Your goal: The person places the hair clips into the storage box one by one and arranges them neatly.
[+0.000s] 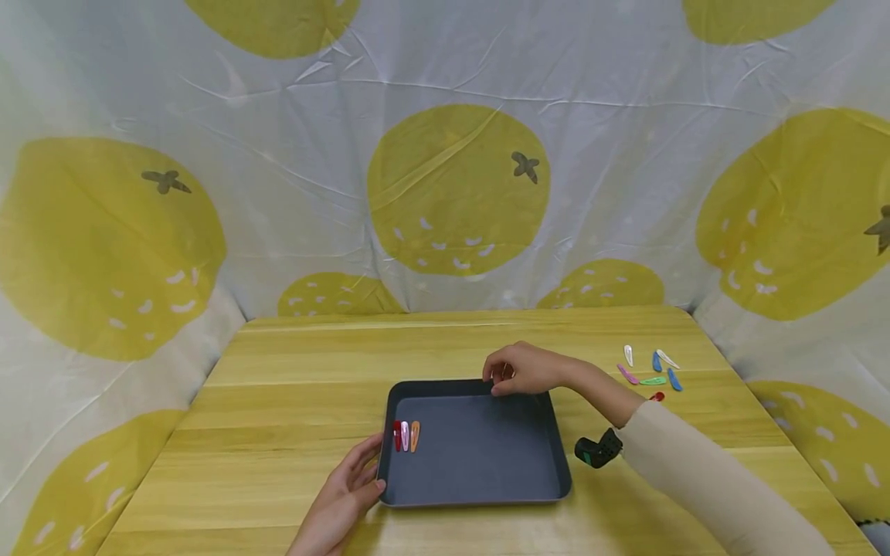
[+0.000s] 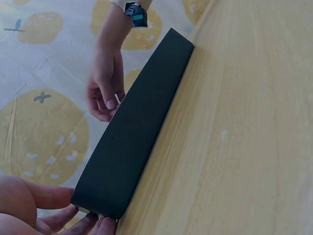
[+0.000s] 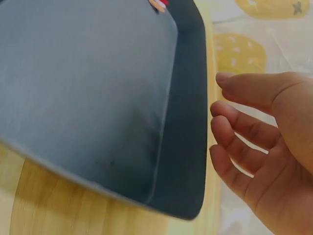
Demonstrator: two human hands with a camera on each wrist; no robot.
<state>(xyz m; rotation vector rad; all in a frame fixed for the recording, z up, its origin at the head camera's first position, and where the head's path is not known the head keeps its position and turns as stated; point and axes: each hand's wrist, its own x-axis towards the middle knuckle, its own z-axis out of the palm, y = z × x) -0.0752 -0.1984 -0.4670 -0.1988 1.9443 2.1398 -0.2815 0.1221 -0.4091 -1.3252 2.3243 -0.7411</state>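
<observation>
A dark grey baking tray (image 1: 480, 455) lies on the wooden table. My left hand (image 1: 341, 494) grips its near left side, thumb at the rim and fingers against the outer wall. Over the far rim, toward the right, hovers my right hand (image 1: 531, 368). Its fingers are loosely bent, and the right wrist view shows nothing between thumb and fingertips, which are close beside the tray wall (image 3: 186, 112). Inside the tray, along the left wall, a red snap hair clip (image 1: 398, 436), a pink one (image 1: 405, 437) and an orange one (image 1: 415, 436) line up side by side.
Several more hair clips lie loose at the table's right, among them a green clip (image 1: 653, 381), a blue clip (image 1: 674, 379) and a white clip (image 1: 629, 355). A red clip (image 1: 657, 396) is partly behind the right sleeve (image 1: 695, 471). Fruit-printed cloth (image 1: 459, 69) hangs behind the table.
</observation>
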